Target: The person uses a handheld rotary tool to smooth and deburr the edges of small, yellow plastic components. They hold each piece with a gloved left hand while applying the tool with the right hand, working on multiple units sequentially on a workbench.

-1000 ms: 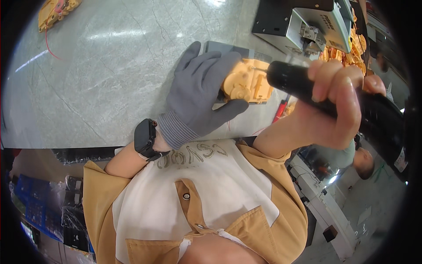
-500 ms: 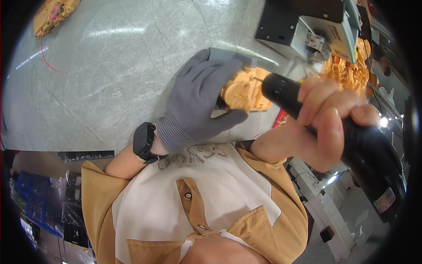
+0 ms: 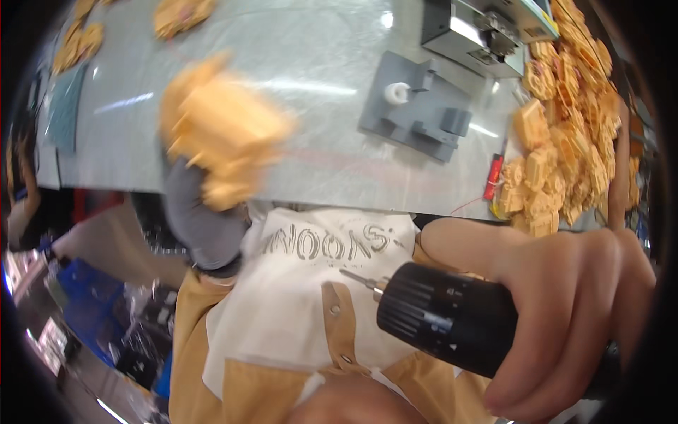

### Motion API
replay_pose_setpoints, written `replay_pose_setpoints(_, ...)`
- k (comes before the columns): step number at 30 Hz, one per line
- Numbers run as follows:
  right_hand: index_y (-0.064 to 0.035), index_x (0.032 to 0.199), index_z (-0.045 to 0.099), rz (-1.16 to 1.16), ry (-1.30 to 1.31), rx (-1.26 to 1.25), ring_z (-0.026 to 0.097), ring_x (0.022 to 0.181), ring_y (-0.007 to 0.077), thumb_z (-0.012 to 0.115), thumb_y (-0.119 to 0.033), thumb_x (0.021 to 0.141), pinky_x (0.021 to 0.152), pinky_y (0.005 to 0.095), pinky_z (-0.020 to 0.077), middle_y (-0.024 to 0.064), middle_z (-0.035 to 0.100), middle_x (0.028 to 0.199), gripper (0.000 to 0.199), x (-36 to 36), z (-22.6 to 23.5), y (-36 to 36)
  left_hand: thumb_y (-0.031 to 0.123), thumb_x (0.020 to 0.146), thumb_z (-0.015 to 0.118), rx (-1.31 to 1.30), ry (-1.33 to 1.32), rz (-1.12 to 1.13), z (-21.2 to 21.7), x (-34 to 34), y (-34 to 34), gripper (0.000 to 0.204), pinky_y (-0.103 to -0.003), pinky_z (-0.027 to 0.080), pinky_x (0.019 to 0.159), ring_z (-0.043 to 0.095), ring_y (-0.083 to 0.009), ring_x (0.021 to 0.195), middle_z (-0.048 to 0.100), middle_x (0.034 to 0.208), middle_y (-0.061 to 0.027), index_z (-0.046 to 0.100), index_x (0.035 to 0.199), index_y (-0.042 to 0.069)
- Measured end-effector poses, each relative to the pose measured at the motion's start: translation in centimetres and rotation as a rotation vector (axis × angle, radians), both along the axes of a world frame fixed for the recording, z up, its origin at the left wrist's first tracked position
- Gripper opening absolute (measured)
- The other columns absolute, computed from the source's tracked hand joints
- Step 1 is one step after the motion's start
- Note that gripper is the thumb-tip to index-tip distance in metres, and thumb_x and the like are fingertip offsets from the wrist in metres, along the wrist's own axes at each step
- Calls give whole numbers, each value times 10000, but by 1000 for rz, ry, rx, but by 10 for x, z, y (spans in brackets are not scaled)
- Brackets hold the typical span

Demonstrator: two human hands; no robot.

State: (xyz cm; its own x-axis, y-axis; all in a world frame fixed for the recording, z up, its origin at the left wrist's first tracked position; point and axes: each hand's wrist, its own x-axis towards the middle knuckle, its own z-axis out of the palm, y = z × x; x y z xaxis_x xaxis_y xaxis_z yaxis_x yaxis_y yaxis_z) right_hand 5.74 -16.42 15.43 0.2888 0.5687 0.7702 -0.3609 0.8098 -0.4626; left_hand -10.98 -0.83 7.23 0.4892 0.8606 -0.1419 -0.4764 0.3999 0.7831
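Observation:
My left hand (image 3: 201, 212), in a grey knitted glove, is at the left near the table's front edge. It holds a yellow-orange plastic housing (image 3: 229, 127) above the table; motion smears the part, and most of the fingers are behind it. Bare fingers of my right hand (image 3: 572, 311) wrap round a black electric screwdriver (image 3: 448, 314) at the lower right. Its thin bit points left in front of my shirt and touches nothing. On the table between the hands lies a grey fixture (image 3: 385, 116) with upright posts and a white round piece.
A heap of yellow-orange plastic parts (image 3: 565, 134) covers the right side. Beside it lies a small red object (image 3: 494, 177) with a thin wire. A metal-and-black machine (image 3: 466, 35) stands at the back right. More orange parts (image 3: 182, 15) lie at the far left.
My left hand has lifted the plastic housing off the grey fixture and carried it left. My right hand has drawn the screwdriver back and down toward my body.

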Motion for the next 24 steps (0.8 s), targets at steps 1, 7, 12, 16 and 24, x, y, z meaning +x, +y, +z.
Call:
replay_pose_setpoints(1,-65,889,480,2,27,30,469,471,174,496,21,700,509,333,405,69,450,651,208,4,3,-3,208,884,413,51,81,121,-38,-76,23,463,-390,463,870,524,-281,1037,481,1164,-199,321,1259,-48)
replay_pose_setpoints(7,-52,844,487,102,110,236,489,466,185,507,36,698,484,329,421,82,468,678,171,1,10,2,215,816,536,-249,640,520,-198,-330,20,384,-348,451,828,538,-242,883,559,950,-146,469,1140,21)
replay_pose_setpoints(12,-40,806,493,165,161,225,506,463,193,516,48,697,463,326,434,92,482,700,142,8,11,2,233,722,609,168,2131,283,-202,-297,30,512,-328,390,883,511,-299,994,549,1084,-197,469,1132,-40)
replay_pose_setpoints(16,-31,776,498,126,149,207,520,460,200,523,57,696,446,324,445,101,494,718,122,7,19,-4,219,786,545,975,1790,886,-66,-201,133,435,-322,392,887,510,-274,1011,535,1115,-180,462,1128,-37)
replay_pose_setpoints(24,-13,716,507,157,251,199,547,454,215,537,77,694,412,319,466,119,517,754,97,26,19,-30,428,783,566,1389,1759,-415,0,109,172,530,-396,328,956,460,-295,1105,490,1186,-187,497,1170,73)
